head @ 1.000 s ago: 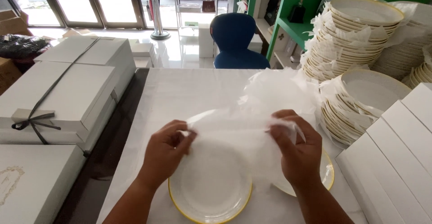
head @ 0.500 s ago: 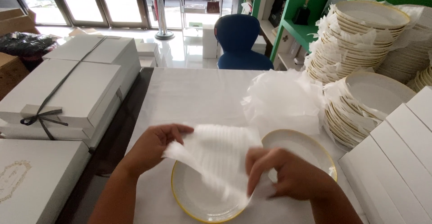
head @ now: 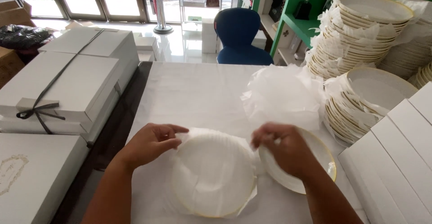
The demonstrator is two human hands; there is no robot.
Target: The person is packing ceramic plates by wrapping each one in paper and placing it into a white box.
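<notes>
At the near edge of the surface point(head: 198, 93), which is draped in a white cloth, a sheet of white tissue paper point(head: 211, 174) lies spread over a gold-rimmed plate point(head: 204, 212), its corners overhanging the rim so that the whole face is covered. Beyond the far edge the room opens onto a tiled floor, glass doors and a blue chair point(head: 240, 37), with green shelving point(head: 292, 21) to its right. Along the left edge stand large white boxes point(head: 76, 80), one tied with dark ribbon; along the right edge lean flat white cartons point(head: 396, 161), and behind them rise stacks of plates point(head: 360, 30) interleaved with tissue, apparently to keep the glazed faces from touching. A loose heap of tissue sheets point(head: 281, 93) rests toward the far right of the surface, close to the stacks. A second gold-rimmed plate point(head: 321, 154), uncovered, lies just beside the covered one, toward the right edge. The left hand point(head: 150, 143) pinches the sheet's upper left margin between fingers and thumb, holding it flat against the rim. The right hand point(head: 283, 149), fingers curled, grips the sheet's right margin above the gap between the two plates.
</notes>
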